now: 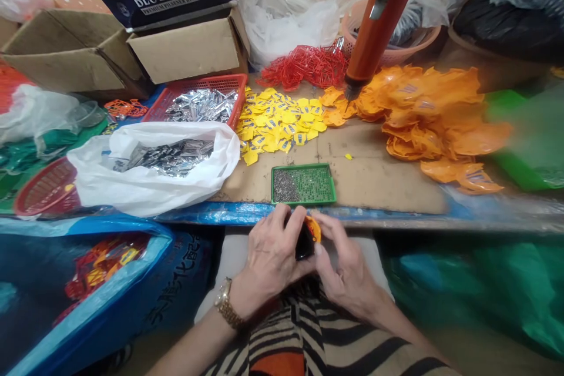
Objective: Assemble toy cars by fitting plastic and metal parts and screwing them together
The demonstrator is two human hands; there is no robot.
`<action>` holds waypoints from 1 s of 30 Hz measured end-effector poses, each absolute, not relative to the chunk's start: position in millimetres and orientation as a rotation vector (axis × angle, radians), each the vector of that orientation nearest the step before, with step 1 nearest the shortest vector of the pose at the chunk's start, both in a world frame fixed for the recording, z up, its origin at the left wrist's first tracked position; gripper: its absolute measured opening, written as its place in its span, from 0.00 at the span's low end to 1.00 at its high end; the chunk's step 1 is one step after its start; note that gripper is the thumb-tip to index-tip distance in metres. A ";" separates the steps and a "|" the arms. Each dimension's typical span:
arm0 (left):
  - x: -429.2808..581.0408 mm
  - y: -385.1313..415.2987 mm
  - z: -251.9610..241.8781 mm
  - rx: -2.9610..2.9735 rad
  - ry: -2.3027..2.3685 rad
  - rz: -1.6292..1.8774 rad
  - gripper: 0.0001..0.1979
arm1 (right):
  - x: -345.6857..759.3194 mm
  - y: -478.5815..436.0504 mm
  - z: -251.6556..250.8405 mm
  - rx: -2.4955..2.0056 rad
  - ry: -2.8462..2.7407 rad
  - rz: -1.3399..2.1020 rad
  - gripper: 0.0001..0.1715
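Just in front of the bench edge, my left hand (pixel 273 247), with a gold watch on its wrist, is closed around a small orange-and-black plastic piece (pixel 305 245). Fingers and thumb of my right hand (pixel 346 261) pinch the orange side of the same piece. Both hands cover much of it. Directly beyond them sits a green tray (pixel 333 188) with tiny metal parts, apparently screws, heaped on its left. An orange power screwdriver (pixel 374 23) hangs tip down above the bench at upper right.
Yellow pieces (pixel 282 120) and orange shells (pixel 432 111) are piled on the cardboard (pixel 365 170). Left of them are a white bag (pixel 176 197) and red basket (pixel 241 91) of silvery metal parts. Cartons (pixel 189 47) stand behind; a blue sack (pixel 163 258) opens at lower left.
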State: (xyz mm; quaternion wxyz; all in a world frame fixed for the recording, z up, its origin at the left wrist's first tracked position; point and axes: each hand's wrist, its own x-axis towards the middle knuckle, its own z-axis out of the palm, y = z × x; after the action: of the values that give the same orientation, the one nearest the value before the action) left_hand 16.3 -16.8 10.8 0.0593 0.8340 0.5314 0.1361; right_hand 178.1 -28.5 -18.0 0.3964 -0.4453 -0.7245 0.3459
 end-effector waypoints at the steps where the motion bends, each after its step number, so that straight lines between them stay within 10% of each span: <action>1: 14.7 -17.6 11.1 2.547 1.616 0.423 0.25 | 179.3 -25.9 -14.9 -1.144 -1.849 0.884 0.23; 12: 10.6 -43.5 -4.3 2.634 1.551 0.559 0.29 | 176.3 -21.4 5.0 -1.444 -1.936 1.097 0.05; 30: 8.7 -55.1 -23.1 2.770 1.426 0.683 0.26 | 182.5 -22.1 5.4 -1.429 -2.053 1.356 0.13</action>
State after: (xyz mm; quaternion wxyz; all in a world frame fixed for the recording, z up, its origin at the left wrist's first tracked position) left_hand 8.7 -55.1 -23.1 -0.0242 0.8682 0.4470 0.2140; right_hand 182.5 -22.1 5.4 0.1478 -0.4967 -0.7135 0.4715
